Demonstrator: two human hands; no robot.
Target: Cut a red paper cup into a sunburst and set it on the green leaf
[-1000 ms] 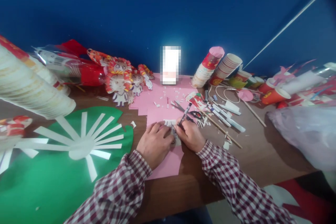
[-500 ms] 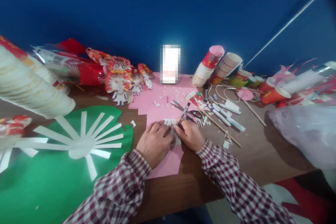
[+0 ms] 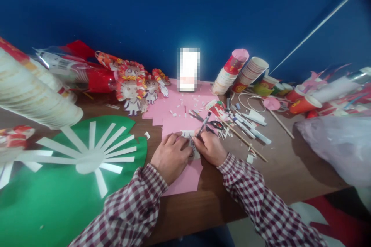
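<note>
My right hand (image 3: 211, 147) is closed around a dark-capped marker (image 3: 204, 124), which slants up from the fingers. Its tip is hidden by my fingers, over a small white paper piece (image 3: 194, 152) with dark drawn lines. My left hand (image 3: 171, 155) lies palm down with its fingers spread over that piece's left side, partly covering it. Beneath both lies pink paper (image 3: 182, 180). Just beyond my right hand are scissors (image 3: 198, 115) with open blades.
Several paper-cup figures (image 3: 132, 94) stand at back left, above a green sheet (image 3: 34, 204) bearing white strips. Cup stacks (image 3: 251, 74), a wooden stick (image 3: 246, 142), pens (image 3: 246, 125) and paper scraps lie to the right. A plastic bag (image 3: 336, 150) sits farther right.
Both hands stay in nearly the same place over the white paper piece. The marker has tilted very slightly to the right.
</note>
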